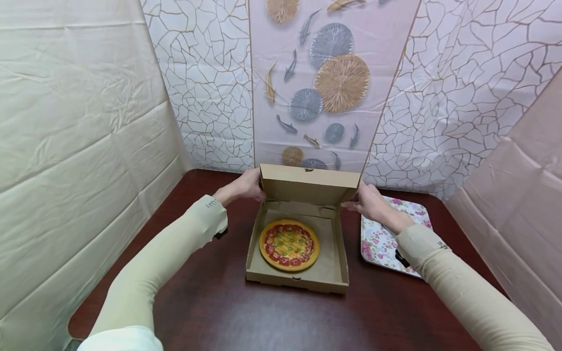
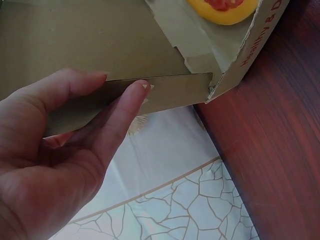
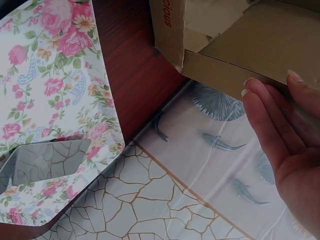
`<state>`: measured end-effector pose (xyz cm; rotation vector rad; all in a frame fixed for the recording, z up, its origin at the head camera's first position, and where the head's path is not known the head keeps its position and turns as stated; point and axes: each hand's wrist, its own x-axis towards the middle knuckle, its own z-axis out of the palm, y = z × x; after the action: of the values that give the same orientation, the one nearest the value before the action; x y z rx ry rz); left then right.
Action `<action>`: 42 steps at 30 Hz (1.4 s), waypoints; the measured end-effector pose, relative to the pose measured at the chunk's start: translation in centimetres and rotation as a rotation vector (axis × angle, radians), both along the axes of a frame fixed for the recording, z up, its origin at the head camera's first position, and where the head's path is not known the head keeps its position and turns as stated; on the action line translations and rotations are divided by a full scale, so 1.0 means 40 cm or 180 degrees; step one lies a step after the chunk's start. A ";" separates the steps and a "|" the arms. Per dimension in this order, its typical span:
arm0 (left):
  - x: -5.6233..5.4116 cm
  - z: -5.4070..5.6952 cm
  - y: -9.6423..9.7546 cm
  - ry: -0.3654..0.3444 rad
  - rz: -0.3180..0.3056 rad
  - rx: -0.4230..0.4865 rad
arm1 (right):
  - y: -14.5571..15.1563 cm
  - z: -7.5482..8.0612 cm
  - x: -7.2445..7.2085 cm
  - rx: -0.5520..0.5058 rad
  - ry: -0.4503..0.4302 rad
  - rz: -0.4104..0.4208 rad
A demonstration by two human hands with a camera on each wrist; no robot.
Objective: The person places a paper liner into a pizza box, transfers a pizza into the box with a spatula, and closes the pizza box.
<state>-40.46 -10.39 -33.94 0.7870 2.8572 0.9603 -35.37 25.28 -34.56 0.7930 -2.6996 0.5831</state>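
Note:
A brown cardboard pizza box (image 1: 330, 243) lies on the table with its lid (image 1: 307, 191) raised at the back, the front flap folded forward. Inside, a round toy-like pizza (image 1: 290, 244) with a yellow rim and red and green toppings sits toward the left. My left hand (image 1: 250, 184) pinches the lid's left side; in the left wrist view, thumb and fingers lie on either face of its side flap (image 2: 175, 92). On the opposite side, my right hand (image 1: 371, 201) holds the lid's right edge, its fingertips (image 3: 249, 89) at the side flap (image 3: 215, 72).
Right of the box, partly under the right forearm, lies a white floral tray (image 1: 373, 241) with a handle cutout. A dark red-brown table (image 1: 259, 317) carries everything. Patterned cloth (image 1: 215, 97) hangs behind it, and beige padded walls (image 1: 88, 146) flank both sides.

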 end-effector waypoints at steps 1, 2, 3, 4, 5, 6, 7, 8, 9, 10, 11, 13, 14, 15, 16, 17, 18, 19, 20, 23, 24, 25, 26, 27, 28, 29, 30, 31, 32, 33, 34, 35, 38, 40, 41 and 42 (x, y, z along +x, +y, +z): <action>-0.001 -0.001 0.001 0.0020 -0.0008 -0.0010 | 0.000 -0.001 -0.001 0.0008 0.0016 -0.0008; -0.002 -0.002 0.002 0.0046 -0.0012 -0.0029 | 0.001 -0.002 -0.003 0.0014 0.0033 -0.0014; -0.003 -0.003 0.002 0.0062 -0.0012 -0.0048 | 0.002 -0.003 -0.005 0.0028 0.0056 -0.0033; -0.005 -0.005 0.003 0.0065 -0.0014 -0.0061 | 0.003 -0.003 -0.007 0.0040 0.0073 -0.0046; -0.007 -0.006 0.003 0.0065 -0.0013 -0.0072 | 0.004 -0.004 -0.010 0.0044 0.0093 -0.0064; -0.009 -0.008 0.004 0.0040 -0.0010 -0.0065 | 0.004 -0.005 -0.013 0.0048 0.0114 -0.0079; -0.011 -0.009 0.005 0.0039 -0.0007 -0.0069 | 0.005 -0.006 -0.016 0.0050 0.0138 -0.0085; -0.013 -0.010 0.005 0.0026 0.0000 -0.0068 | 0.006 -0.008 -0.019 0.0042 0.0149 -0.0095; -0.015 -0.010 0.006 0.0008 0.0006 -0.0064 | 0.006 -0.009 -0.023 0.0035 0.0151 -0.0106; -0.017 -0.011 0.007 -0.0014 0.0009 -0.0047 | 0.007 -0.010 -0.026 0.0021 0.0156 -0.0105; -0.019 -0.011 0.007 -0.0029 0.0014 -0.0034 | 0.007 -0.011 -0.030 0.0012 0.0155 -0.0108; -0.022 -0.010 0.009 -0.0046 0.0014 -0.0008 | 0.008 -0.013 -0.038 0.0006 0.0134 -0.0109; -0.024 -0.009 0.009 -0.0066 0.0017 0.0009 | 0.009 -0.013 -0.042 -0.0007 0.0118 -0.0115; -0.026 -0.008 0.010 -0.0072 0.0015 0.0012 | 0.009 -0.012 -0.045 -0.0012 0.0106 -0.0121; -0.029 -0.007 0.011 -0.0070 0.0014 0.0009 | 0.009 -0.012 -0.048 -0.0014 0.0096 -0.0129; -0.033 -0.006 0.012 -0.0056 0.0016 -0.0003 | 0.009 -0.011 -0.051 -0.0020 0.0089 -0.0138; -0.036 -0.005 0.013 -0.0068 0.0009 0.0002 | 0.009 -0.010 -0.054 -0.0025 0.0088 -0.0152; -0.040 -0.005 0.014 -0.0051 0.0021 -0.0012 | 0.009 -0.009 -0.057 -0.0035 0.0080 -0.0160; -0.043 -0.004 0.016 -0.0041 0.0024 -0.0019 | 0.010 -0.009 -0.060 -0.0039 0.0082 -0.0165; -0.052 -0.005 0.020 -0.0032 0.0055 -0.0020 | 0.011 -0.010 -0.069 -0.0047 0.0087 -0.0189; -0.054 -0.005 0.021 -0.0034 0.0064 -0.0018 | 0.012 -0.010 -0.071 -0.0050 0.0074 -0.0194; -0.057 -0.006 0.022 -0.0020 0.0081 -0.0019 | 0.013 -0.010 -0.073 -0.0056 0.0076 -0.0194; -0.058 -0.007 0.023 -0.0025 0.0088 -0.0010 | 0.014 -0.010 -0.075 -0.0059 0.0075 -0.0200; -0.061 -0.008 0.024 -0.0019 0.0097 -0.0006 | 0.014 -0.010 -0.076 -0.0064 0.0070 -0.0205; -0.064 -0.009 0.026 -0.0007 0.0105 -0.0006 | 0.014 -0.010 -0.077 -0.0068 0.0064 -0.0222; -0.066 -0.010 0.027 0.0004 0.0109 -0.0004 | 0.014 -0.010 -0.077 -0.0074 0.0052 -0.0234; -0.069 -0.012 0.028 0.0022 0.0116 -0.0003 | 0.014 -0.010 -0.078 -0.0083 0.0044 -0.0246; -0.072 -0.014 0.030 0.0044 0.0125 -0.0003 | 0.015 -0.011 -0.079 -0.0088 0.0036 -0.0249; -0.074 -0.015 0.032 0.0069 0.0133 -0.0010 | 0.015 -0.011 -0.081 -0.0090 0.0020 -0.0255; -0.077 -0.017 0.034 0.0098 0.0136 -0.0018 | 0.015 -0.012 -0.082 -0.0096 0.0012 -0.0265; -0.080 -0.019 0.035 0.0121 0.0145 -0.0030 | 0.016 -0.013 -0.084 -0.0100 0.0014 -0.0279; -0.082 -0.020 0.037 0.0143 0.0156 -0.0048 | 0.017 -0.015 -0.086 -0.0106 0.0017 -0.0280; -0.090 -0.025 0.041 0.0245 0.0188 -0.0131 | 0.018 -0.020 -0.091 -0.0121 0.0023 -0.0305; -0.095 -0.028 0.042 0.0301 0.0214 -0.0194 | 0.019 -0.023 -0.095 -0.0118 0.0037 -0.0325; -0.098 -0.029 0.042 0.0315 0.0220 -0.0212 | 0.020 -0.024 -0.098 -0.0115 0.0042 -0.0332; -0.100 -0.029 0.042 0.0344 0.0231 -0.0234 | 0.021 -0.025 -0.100 -0.0113 0.0044 -0.0341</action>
<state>-44.47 -8.70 -35.12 0.7562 3.0133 0.8391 -39.38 26.10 -35.58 0.6366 -2.6914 0.5963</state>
